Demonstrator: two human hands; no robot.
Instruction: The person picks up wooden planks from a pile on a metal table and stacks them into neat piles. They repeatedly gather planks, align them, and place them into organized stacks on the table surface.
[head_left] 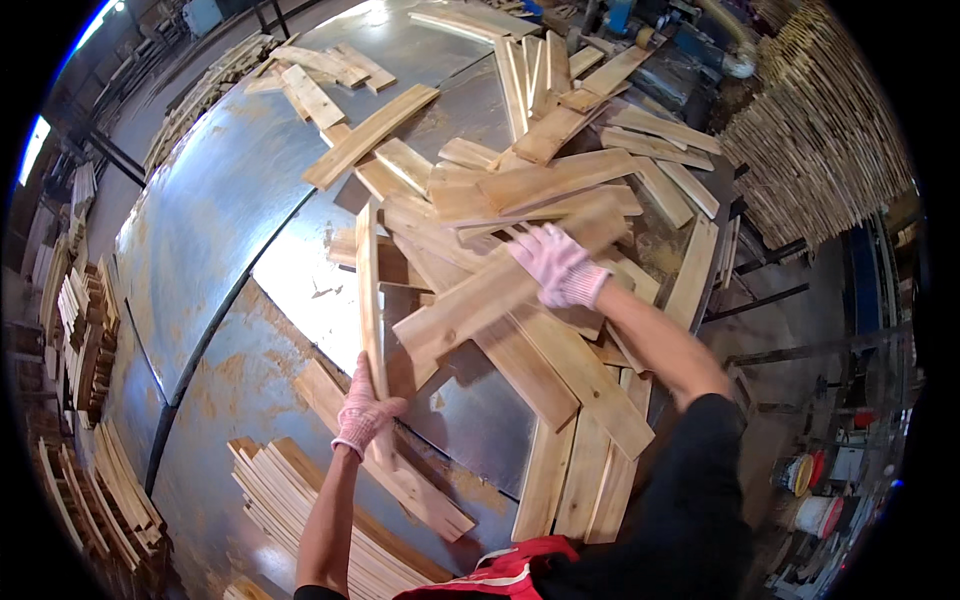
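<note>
My left hand (366,412), in a pink knit glove, grips the near end of a narrow wooden board (368,290) that stands on its edge and points away from me. My right hand (556,266), gloved alike and slightly blurred, has its fingers over the far part of a wider board (460,308); its thumb side is partly hidden. That board slants down to the left, its near end close to the left hand's board. Beneath both is a loose heap of boards (540,370) lying crosswise. One more board (430,500) lies under my left wrist.
A metal table (215,255) with sawdust and a dark seam carries everything. A neat row of boards (300,510) lies at the near left. More boards (325,65) are at the far left. A tall stack of wood strips (820,130) stands beyond the right edge, near machinery (690,60).
</note>
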